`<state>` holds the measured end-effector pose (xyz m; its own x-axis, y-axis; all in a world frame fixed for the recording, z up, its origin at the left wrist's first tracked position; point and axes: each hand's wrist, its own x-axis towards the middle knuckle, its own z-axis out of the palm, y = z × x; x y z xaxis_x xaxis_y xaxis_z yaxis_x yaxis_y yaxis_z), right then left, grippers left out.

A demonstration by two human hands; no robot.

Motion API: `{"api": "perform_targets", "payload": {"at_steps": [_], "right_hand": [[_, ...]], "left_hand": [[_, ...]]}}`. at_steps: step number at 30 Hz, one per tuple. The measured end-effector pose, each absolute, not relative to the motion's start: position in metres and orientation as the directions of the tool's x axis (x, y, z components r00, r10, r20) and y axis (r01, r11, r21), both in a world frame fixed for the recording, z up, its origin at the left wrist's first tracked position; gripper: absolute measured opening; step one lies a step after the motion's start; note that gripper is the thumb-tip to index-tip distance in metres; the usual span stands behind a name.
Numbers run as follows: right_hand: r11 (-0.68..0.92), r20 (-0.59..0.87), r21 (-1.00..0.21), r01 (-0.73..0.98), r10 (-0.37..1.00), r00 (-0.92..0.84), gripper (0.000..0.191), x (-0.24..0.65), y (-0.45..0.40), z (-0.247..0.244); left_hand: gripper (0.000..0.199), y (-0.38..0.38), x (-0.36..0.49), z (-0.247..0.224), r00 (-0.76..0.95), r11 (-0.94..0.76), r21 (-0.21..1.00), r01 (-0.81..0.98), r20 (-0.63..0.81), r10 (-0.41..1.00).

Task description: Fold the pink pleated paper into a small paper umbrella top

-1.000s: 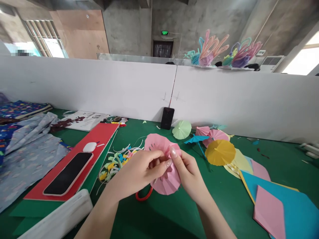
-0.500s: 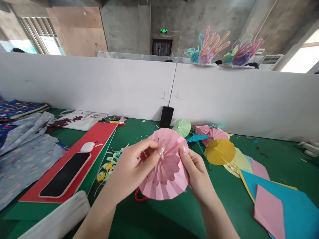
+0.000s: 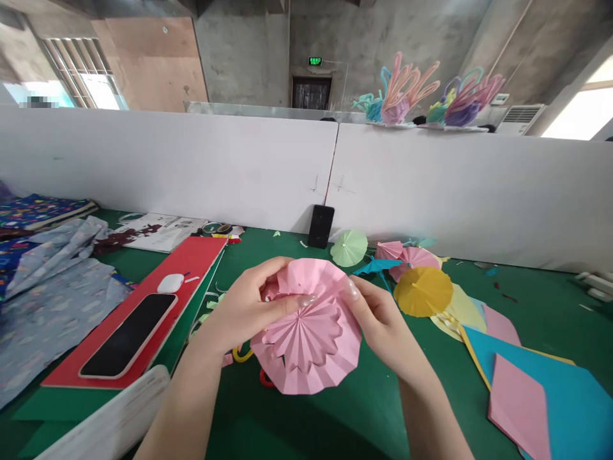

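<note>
A round, pleated pink paper disc [image 3: 306, 338] is held up above the green table in front of me. It has zigzag cut slits around its middle and folds fanning out from the centre. My left hand [image 3: 258, 300] grips its upper left side, thumb lying across the front and fingers behind. At the upper right edge my right hand [image 3: 376, 313] pinches the paper between thumb and fingers. Red scissor-like handle loops [image 3: 266, 378] and a yellow loop [image 3: 242, 353] show partly beneath the disc's left side.
Small paper umbrellas in green [image 3: 349, 248], blue [image 3: 378, 266] and yellow [image 3: 423, 291] stand beyond my right hand. Blue and pink paper sheets [image 3: 575, 409] lie at right. A phone [image 3: 129, 335] rests on a red board [image 3: 62, 370] at left; another phone [image 3: 320, 225] leans against the white partition [image 3: 215, 166].
The disc has come slightly lower and tilted. My left thumb and fingers, pinched near its centre before, now lie flatter across its upper left. The yellow loop has come into view.
</note>
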<state>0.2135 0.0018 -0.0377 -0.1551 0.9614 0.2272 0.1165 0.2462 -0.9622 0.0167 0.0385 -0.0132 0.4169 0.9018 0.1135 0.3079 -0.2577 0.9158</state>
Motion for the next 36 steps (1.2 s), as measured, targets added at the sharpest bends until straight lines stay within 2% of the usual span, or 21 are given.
{"api": "perform_targets", "payload": {"at_steps": [5, 9, 15, 36], "right_hand": [[0.210, 0.182, -0.958, 0.195, 0.971, -0.153, 0.038, 0.2144, 0.0052, -0.0392], [0.205, 0.178, -0.948, 0.244, 0.975, -0.131, 0.038, 0.2134, 0.0070, -0.0427], [0.202, 0.178, -0.962, 0.182, 0.974, -0.137, 0.037, 0.2165, 0.0071, -0.0438], [0.226, 0.194, -0.951, 0.210, 0.968, -0.161, 0.043, 0.2144, 0.0070, -0.0424]], "left_hand": [[0.034, 0.0367, 0.0151, -0.0133, 0.414, -0.287, 0.839, 0.463, 0.082, 0.906], [0.034, 0.0357, 0.0165, -0.0124, 0.384, -0.306, 0.794, 0.525, 0.100, 0.918], [0.038, 0.0356, 0.0184, -0.0117, 0.360, -0.310, 0.798, 0.517, 0.126, 0.924], [0.039, 0.0307, 0.0150, -0.0078, 0.368, -0.352, 0.758, 0.549, 0.159, 0.916]]}}
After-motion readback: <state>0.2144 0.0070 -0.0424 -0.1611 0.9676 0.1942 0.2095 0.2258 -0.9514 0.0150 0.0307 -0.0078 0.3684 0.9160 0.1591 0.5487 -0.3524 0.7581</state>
